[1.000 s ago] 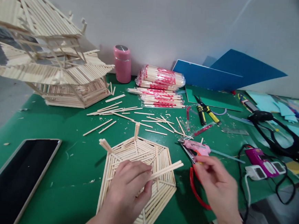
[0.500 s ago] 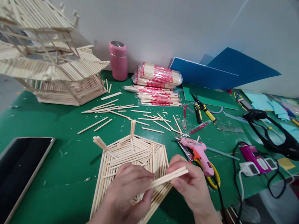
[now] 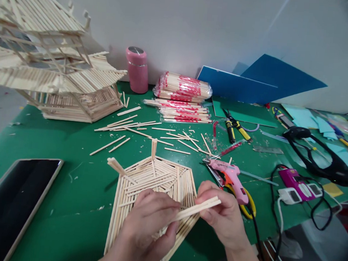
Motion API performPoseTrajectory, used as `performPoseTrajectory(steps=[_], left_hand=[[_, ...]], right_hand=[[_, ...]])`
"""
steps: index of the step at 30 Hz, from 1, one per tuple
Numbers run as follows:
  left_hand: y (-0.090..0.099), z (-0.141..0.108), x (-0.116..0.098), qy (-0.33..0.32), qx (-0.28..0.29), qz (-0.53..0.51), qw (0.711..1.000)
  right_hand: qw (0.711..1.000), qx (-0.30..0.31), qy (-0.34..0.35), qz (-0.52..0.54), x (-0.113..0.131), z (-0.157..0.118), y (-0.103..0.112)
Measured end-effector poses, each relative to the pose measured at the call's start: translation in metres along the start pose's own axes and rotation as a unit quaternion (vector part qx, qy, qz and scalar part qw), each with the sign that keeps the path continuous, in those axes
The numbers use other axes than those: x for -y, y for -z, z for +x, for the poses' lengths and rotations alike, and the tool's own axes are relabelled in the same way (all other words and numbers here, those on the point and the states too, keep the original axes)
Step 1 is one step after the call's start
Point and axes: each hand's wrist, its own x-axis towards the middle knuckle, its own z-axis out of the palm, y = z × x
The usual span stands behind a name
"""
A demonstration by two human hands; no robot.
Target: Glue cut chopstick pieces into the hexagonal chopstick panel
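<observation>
Between my two hands lies a short bundle of wooden sticks [image 3: 197, 209], tilted up slightly to the right. My left hand [image 3: 151, 221] is closed on its left end, and the thumb and fingers of my right hand [image 3: 218, 212] pinch it near the right end. Beneath them is a many-sided flat base [image 3: 188, 184] made of wooden sticks laid side by side. Two short stick posts stand on its far side, one post [image 3: 153, 150] at the back corner and a leaning post [image 3: 117, 166] at the left corner. My hands hide the middle of the base.
Loose sticks [image 3: 126, 123] and wrapped stick packs [image 3: 185, 87] lie behind the base. A pink glue gun [image 3: 229, 177], pliers [image 3: 236, 127] and power strip [image 3: 300, 184] are right. A tablet [image 3: 14, 206], stick pavilion [image 3: 60, 77] and pink flask [image 3: 137, 70] stand or lie left.
The stick bundle and my right hand have shifted very slightly to the right and down. Both hands keep the same hold, and the rest is as before.
</observation>
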Motion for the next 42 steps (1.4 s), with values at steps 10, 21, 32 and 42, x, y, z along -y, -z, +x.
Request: performPoseTrajectory(steps=[10, 21, 32, 42], left_hand=[[-0.001, -0.005, 0.004, 0.011, 0.017, -0.002, 1.0], [-0.007, 0.004, -0.004, 0.036, -0.007, 0.026, 0.999], [-0.007, 0.009, 0.0, 0.013, 0.003, 0.022, 1.0], [-0.005, 0.009, 0.001, -0.008, -0.009, 0.033, 0.999]], right_hand=[[1.0, -0.011, 0.025, -0.016, -0.006, -0.001, -0.001], [0.999, -0.02, 0.04, -0.028, -0.008, -0.004, -0.002], [0.999, -0.007, 0.023, -0.029, -0.01, -0.003, 0.001], [0.998, 0.023, 0.062, -0.023, -0.011, -0.002, 0.017]])
